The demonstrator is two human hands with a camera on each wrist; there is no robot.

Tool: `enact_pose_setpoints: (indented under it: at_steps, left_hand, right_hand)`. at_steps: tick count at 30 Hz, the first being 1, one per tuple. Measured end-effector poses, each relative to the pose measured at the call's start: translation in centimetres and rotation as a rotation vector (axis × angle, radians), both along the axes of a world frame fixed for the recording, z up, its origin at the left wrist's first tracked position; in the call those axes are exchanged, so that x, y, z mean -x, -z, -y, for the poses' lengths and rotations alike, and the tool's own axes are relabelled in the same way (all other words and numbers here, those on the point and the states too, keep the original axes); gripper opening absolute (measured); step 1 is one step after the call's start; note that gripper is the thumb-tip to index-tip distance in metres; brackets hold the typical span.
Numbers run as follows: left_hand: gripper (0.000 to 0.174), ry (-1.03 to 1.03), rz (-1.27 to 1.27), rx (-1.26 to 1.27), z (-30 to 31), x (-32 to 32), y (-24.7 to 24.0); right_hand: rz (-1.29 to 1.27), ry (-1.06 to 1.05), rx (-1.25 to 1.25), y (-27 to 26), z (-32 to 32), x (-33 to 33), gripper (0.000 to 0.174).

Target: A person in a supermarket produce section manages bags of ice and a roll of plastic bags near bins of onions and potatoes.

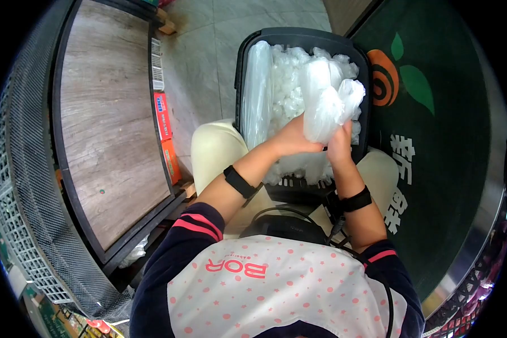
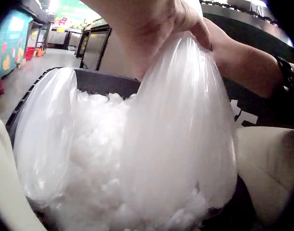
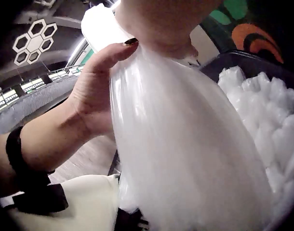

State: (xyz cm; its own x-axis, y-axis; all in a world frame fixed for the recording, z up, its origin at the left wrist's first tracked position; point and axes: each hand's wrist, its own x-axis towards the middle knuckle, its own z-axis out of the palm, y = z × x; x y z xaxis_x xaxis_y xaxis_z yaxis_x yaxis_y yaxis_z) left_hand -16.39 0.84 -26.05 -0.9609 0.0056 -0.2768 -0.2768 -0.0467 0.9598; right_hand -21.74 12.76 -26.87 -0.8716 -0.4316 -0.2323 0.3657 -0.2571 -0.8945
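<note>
Both hands hold a bundle of clear plastic bags (image 1: 324, 121) above a dark crate (image 1: 307, 35). My left hand (image 1: 294, 138) grips the bundle from the left, its thumb lying at the gathered neck in the right wrist view. Close beside it, my right hand (image 1: 339, 145) wraps round the same neck, its fingers partly hidden by the plastic. Below the hands, the bundle hangs wide and loose in both wrist views. A long, smooth bundle of bags (image 1: 257, 93) stretches along the crate's left side. Many crumpled bag tufts (image 1: 290, 79) fill the middle.
The crate stands on the tiled floor (image 1: 200, 67) between the person's knees (image 1: 214, 147). To the left is a low wood-topped table (image 1: 110, 112) with small red boxes (image 1: 163, 115) along its side. A dark green panel (image 1: 445, 152) with a printed leaf design borders the right.
</note>
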Motion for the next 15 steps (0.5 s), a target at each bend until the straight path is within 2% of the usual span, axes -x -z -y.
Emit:
enact_pose_setpoints:
  at_steps: [1,4,6,7,8,10,11,14,15]
  left_hand:
    - [0.060,0.046,0.050,-0.041,0.0,0.1,-0.2]
    - [0.057,0.101,0.036,-0.066,0.2,0.2,0.2]
    - [0.053,0.086,0.066,-0.050,-0.1,0.2,-0.2]
    - [0.050,0.072,0.095,-0.036,-0.4,0.1,-0.4]
    - [0.050,0.072,0.095,-0.040,-1.0,-0.1,-0.2]
    - [0.042,-0.057,-0.032,-0.144,-2.2,-0.6,0.5]
    - [0.042,-0.058,-0.033,-0.145,-2.3,-0.7,0.8]
    - [0.038,-0.082,-0.047,-0.248,-2.2,-0.7,1.1]
    - [0.038,-0.108,-0.078,-0.125,-2.1,-0.6,0.9]
  right_hand:
    - [0.001,0.000,-0.001,0.4,-0.1,0.0,0.039]
    - [-0.123,0.011,-0.089,1.5,-0.6,0.6,0.044]
    - [-0.201,-0.021,0.072,0.7,-0.7,1.5,0.049]
    - [-0.122,0.080,0.091,-1.2,-0.1,1.2,0.054]
    - [-0.121,0.080,0.087,-1.2,0.1,1.0,0.054]
    - [-0.501,0.152,-0.154,-1.1,0.3,0.9,0.064]
    - [-0.511,0.081,-0.119,-1.3,0.2,0.9,0.072]
    - [-0.433,0.068,0.025,-1.9,0.8,0.7,0.076]
    - [-0.441,0.020,0.055,-2.5,0.6,1.3,0.076]
